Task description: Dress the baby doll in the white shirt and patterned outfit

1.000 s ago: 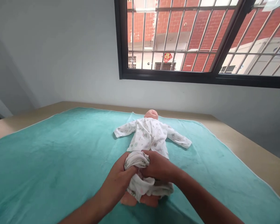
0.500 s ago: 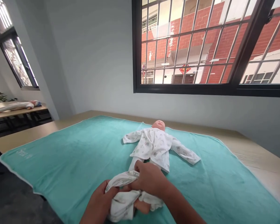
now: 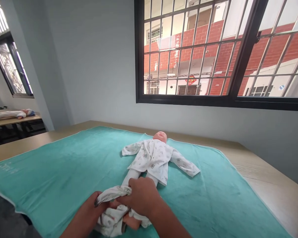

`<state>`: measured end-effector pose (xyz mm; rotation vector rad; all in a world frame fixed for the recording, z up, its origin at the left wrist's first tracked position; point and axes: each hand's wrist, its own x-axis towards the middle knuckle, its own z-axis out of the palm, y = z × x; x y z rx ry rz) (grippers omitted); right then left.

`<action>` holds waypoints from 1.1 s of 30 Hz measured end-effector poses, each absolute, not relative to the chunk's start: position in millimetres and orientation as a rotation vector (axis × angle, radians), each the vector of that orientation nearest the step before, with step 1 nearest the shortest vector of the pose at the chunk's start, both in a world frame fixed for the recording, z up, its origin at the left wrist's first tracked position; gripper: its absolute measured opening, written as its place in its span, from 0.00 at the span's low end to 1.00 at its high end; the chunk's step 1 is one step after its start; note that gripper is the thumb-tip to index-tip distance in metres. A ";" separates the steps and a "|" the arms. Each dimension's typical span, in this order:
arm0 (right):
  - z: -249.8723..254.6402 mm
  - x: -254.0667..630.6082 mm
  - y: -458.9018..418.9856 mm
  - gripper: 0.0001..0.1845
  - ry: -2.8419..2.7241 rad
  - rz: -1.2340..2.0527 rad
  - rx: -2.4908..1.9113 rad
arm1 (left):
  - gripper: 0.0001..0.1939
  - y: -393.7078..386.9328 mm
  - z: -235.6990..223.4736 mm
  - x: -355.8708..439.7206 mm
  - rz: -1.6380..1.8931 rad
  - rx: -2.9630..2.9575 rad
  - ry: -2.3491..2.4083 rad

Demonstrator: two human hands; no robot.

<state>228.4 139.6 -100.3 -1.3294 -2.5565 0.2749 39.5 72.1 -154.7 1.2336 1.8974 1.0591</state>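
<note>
A baby doll (image 3: 160, 136) lies on its back on a turquoise blanket (image 3: 72, 165), dressed in a white patterned jacket (image 3: 154, 155) with its sleeves spread out. White patterned baby trousers (image 3: 110, 216) are bunched around the doll's lower legs and feet. The fingers of my left hand (image 3: 90, 208) are closed on the fabric at the left side. My right hand (image 3: 142, 195) pinches the upper edge of the same trousers, over the doll's shin. A bare foot (image 3: 132, 220) pokes out of the folds below my right hand.
The blanket covers most of a wooden table (image 3: 260, 167), which stands against a grey wall (image 3: 96, 66) under a barred window (image 3: 188, 53). Further left, another table (image 3: 17, 122) bears a second clothed doll (image 3: 11, 114).
The view has shifted, so the doll and table appear further left. My right hand keeps its pinch, and the trousers sit about the same on the legs.
</note>
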 end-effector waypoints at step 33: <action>-105.6 225.6 137.7 0.20 -2.101 0.885 -1.324 | 0.26 73.4 -140.9 52.4 1.316 0.903 1.281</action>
